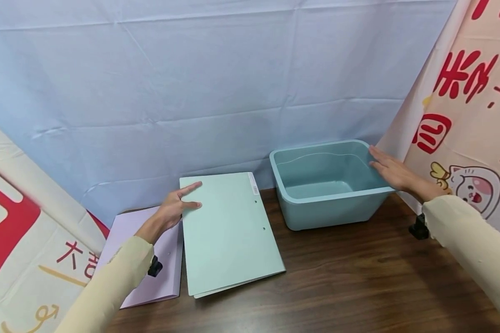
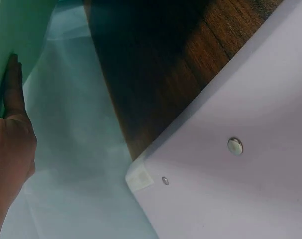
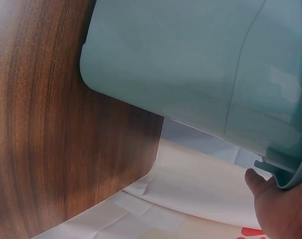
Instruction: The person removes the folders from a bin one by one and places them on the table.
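Observation:
A mint-green file folder (image 1: 229, 236) is held at its left edge by my left hand (image 1: 175, 208), with thumb and index finger over the cover. In the left wrist view, other fingers of the left hand (image 2: 11, 144) lie along the green folder (image 2: 29, 25). Just left of it lies a lilac folder (image 1: 164, 273), partly behind my left forearm. My right hand (image 1: 393, 173) grips the right rim of a blue-green plastic bin (image 1: 333, 210), fingers on the inner side. The right wrist view has the thumb of the right hand (image 3: 282, 209) outside, under the bin's (image 3: 165, 59) rim.
Everything stands on a dark wooden table (image 1: 337, 282). A pale blue cloth (image 1: 216, 83) hangs behind it, close to the bin and folders. Printed cloths border the left side (image 1: 46, 231) and right side (image 1: 462, 148).

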A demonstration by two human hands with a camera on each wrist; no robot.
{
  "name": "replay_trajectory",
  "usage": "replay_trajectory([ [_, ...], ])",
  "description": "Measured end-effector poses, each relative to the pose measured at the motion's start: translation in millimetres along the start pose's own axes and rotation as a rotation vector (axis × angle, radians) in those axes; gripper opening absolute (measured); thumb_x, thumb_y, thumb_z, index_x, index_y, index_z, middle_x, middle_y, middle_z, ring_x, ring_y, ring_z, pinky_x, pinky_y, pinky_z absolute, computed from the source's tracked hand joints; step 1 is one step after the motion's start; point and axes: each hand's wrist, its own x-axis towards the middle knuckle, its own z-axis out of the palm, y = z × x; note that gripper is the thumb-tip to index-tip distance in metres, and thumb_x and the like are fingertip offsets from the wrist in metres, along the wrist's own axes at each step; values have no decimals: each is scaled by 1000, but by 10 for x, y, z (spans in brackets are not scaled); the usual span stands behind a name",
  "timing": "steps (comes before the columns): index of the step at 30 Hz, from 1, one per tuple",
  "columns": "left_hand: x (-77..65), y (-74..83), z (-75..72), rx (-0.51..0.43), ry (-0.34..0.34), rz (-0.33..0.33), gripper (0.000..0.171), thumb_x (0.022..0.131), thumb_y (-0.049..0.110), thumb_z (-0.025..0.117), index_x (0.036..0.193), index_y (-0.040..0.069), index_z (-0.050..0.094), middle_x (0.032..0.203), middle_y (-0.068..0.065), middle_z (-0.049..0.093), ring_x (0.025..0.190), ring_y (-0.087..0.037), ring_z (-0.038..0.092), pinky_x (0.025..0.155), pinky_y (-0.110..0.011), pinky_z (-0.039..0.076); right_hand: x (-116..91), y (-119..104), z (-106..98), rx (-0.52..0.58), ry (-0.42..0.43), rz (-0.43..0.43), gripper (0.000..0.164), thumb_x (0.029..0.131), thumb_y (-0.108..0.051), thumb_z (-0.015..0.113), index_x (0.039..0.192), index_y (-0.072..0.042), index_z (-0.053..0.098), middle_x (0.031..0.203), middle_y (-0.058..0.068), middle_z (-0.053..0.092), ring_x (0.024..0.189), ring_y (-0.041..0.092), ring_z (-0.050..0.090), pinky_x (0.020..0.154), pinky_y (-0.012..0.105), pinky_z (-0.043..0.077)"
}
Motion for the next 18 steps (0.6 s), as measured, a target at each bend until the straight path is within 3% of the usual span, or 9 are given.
replay_trajectory([
  [1, 21, -15, 5, 6, -6, -1, 75, 91, 1, 81, 157, 25, 55, 177, 0, 18, 115, -21, 60, 99, -29, 51, -2, -5, -1, -1, 0, 0, 66, 118, -30, 29, 167, 1, -2, 174, 27, -3, 160, 50, 0, 126, 70, 4],
  [3, 60, -45, 20, 16, -19, -2, 75, 90, 0, 81, 158, 21, 54, 177, -1, 16, 161, -22, 18, 129, -42, 21, -3, -3, -1, 2, 1, -1, 66, 118, -30, 29, 167, 1, -2, 174, 27, -3, 160, 50, 0, 126, 70, 4],
  [4, 77, -58, 30, 19, -25, -8, 75, 91, 0, 80, 158, 19, 53, 178, -2, 15, 163, -23, -6, 131, -48, 4, -3, -1, -1, 3, 1, -2, 66, 118, -30, 29, 167, 1, -2, 174, 28, -3, 160, 50, -1, 126, 70, 4],
  [9, 139, -110, 65, 54, -39, -53, 74, 92, 3, 80, 159, 20, 52, 178, -5, 12, 163, -24, 0, 131, -51, 7, -2, 5, -3, 19, 7, -13, 67, 118, -32, 29, 167, 0, -2, 174, 27, -3, 160, 51, -1, 126, 70, 3],
  [12, 190, -140, 72, 78, -45, -73, 73, 92, 7, 80, 158, 25, 54, 178, -6, 13, 110, -18, 61, 94, -33, 52, -3, 10, -7, 19, 11, -15, 67, 118, -33, 28, 167, 0, -3, 174, 27, -3, 160, 51, -1, 126, 71, 3],
  [13, 212, -154, 75, 83, -47, -79, 72, 92, 8, 81, 157, 26, 54, 178, -6, 13, 80, -15, 55, 72, -30, 50, -3, 11, -9, 19, 9, -12, 67, 118, -33, 28, 167, 0, -3, 174, 27, -4, 160, 51, -1, 126, 71, 3],
  [15, 258, -189, 87, 95, -46, -91, 70, 92, 9, 82, 155, 27, 57, 177, -7, 14, 62, -19, 21, 54, -32, 27, -4, 11, -10, 15, 3, -3, 68, 118, -34, 28, 167, -1, -4, 174, 27, -4, 160, 50, -2, 125, 71, 3],
  [17, 292, -227, 101, 104, -53, -107, 69, 92, 9, 81, 155, 26, 57, 178, -7, 11, 69, -20, 44, 58, -28, 36, -7, 3, -8, 14, -2, 1, 68, 118, -35, 28, 168, -2, -4, 174, 26, -5, 160, 50, -2, 125, 72, 3],
  [18, 308, -250, 107, 111, -54, -111, 69, 93, 9, 81, 155, 25, 57, 178, -8, 11, 68, -23, 39, 58, -28, 35, -6, 2, -4, 13, -5, 2, 68, 118, -35, 28, 168, -2, -5, 174, 26, -5, 160, 50, -2, 125, 72, 3],
])
